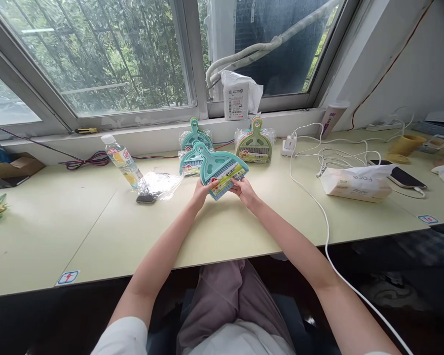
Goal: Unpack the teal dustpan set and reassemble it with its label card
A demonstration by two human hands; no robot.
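Observation:
A teal mini dustpan-and-brush set (219, 162) with a yellow-green label is held above the table, tilted to the right. My left hand (203, 193) grips its lower left edge, thumb on the front. On its lower right edge, my right hand (246, 192) closes with the thumb over the label. Just behind stand more teal dustpan sets (195, 129), partly hidden by the held one. To their right, a green dustpan set (254, 142) in clear plastic leans against the window sill.
Left of my hands are a drink bottle (123, 160), crumpled clear plastic (161, 183) and a dark phone (145, 199). A tissue pack (356, 185), a charger (288, 146) and another phone (403, 176) lie right. One white cable (323, 217) hangs over the table's front edge.

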